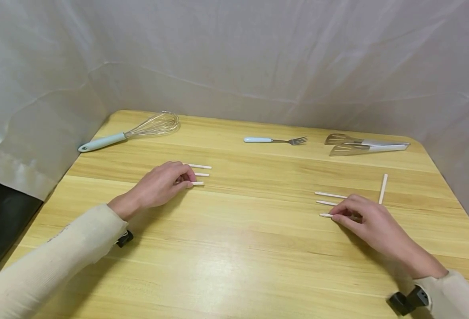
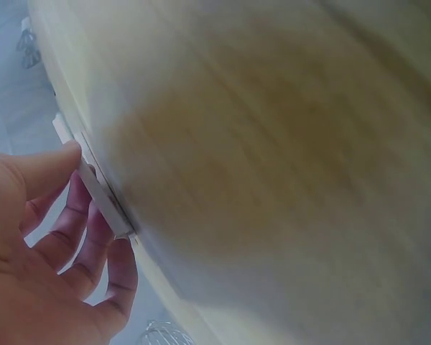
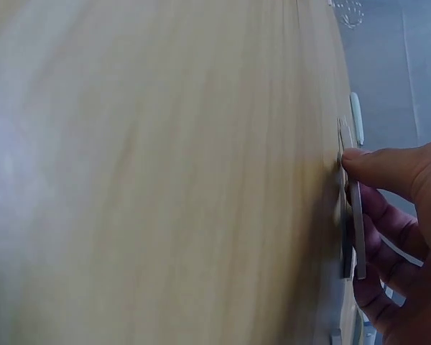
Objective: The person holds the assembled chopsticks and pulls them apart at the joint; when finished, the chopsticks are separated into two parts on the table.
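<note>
Near the left middle of the table, my left hand (image 1: 159, 182) pinches a short pale stick (image 2: 104, 198) between thumb and fingers, low over the wood. Two similar sticks, a far one (image 1: 200, 166) and a nearer one (image 1: 203, 175), lie just beyond it, partly behind the fingers. Over on the right, my right hand (image 1: 374, 223) holds another pale stick (image 3: 358, 226) by thumb and fingertips, close to the tabletop. Beyond that hand lie two more sticks (image 1: 330, 194), roughly parallel, their right ends hidden. A separate stick (image 1: 383, 188) points away from me, its near end behind the hand.
Along the back of the wooden table (image 1: 226, 266) lie a whisk (image 1: 110, 139) with a pale blue handle, a fork (image 1: 258, 140), and tongs (image 1: 387, 148) with slotted heads. A grey-white cloth (image 1: 234, 57) hangs behind and at the sides.
</note>
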